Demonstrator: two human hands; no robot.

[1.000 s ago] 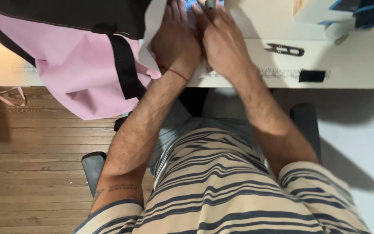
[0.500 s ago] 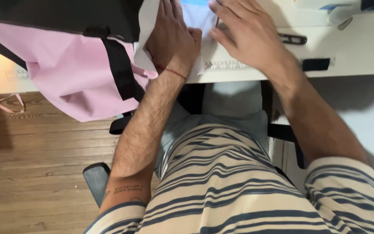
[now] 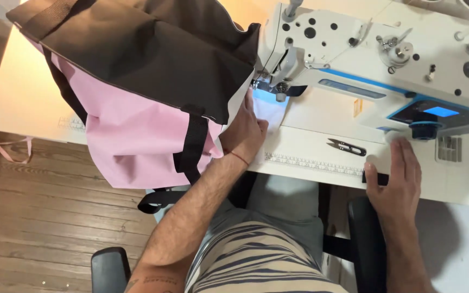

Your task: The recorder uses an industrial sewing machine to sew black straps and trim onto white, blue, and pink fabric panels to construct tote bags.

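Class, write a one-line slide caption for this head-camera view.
Left hand presses a pink-and-black fabric bag at a white sewing machine; right hand rests flat on the white table.

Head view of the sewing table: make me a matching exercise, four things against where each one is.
Things:
1. left hand
2. right hand
3. small black thread snips
4. pink and dark brown fabric bag

Places:
A. lying on the white table between the hands
B. flat at the table's front edge
C. draped over the table's left part
D. on white fabric by the needle

Pairs: 1-D, 2-B, 3-A, 4-C
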